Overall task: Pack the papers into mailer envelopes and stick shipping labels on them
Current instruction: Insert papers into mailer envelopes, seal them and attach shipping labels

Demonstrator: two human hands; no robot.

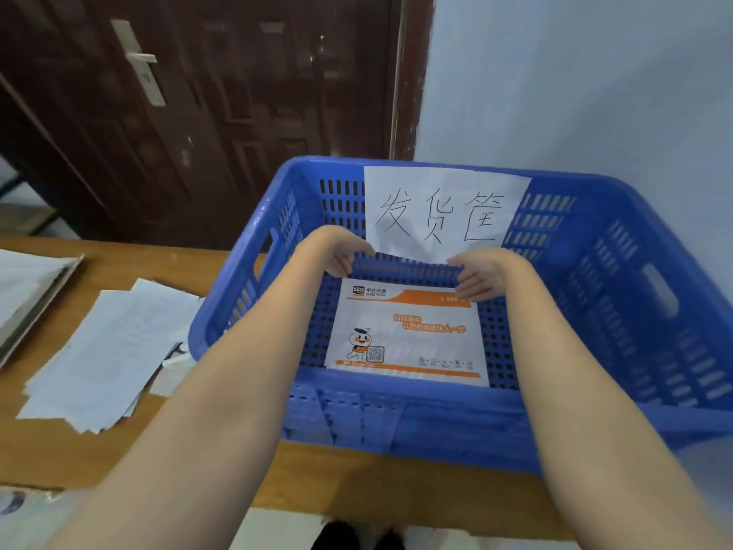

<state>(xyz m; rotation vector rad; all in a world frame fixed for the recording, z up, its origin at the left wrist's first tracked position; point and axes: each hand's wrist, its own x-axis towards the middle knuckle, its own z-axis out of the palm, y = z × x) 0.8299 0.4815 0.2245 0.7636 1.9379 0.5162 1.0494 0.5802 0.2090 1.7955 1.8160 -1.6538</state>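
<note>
A glossy white-and-orange mailer lay flat on the slotted floor of the blue plastic crate at the desk's right edge. The left hand and right hand pinched its far corners. Loose papers fanned out at the desk's left.

crate cut off at right — mailer small print unreadable.

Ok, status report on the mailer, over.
Left hand and right hand at mailer envelope's far corners. Envelope flat in blue crate. Nothing blocking.
</note>
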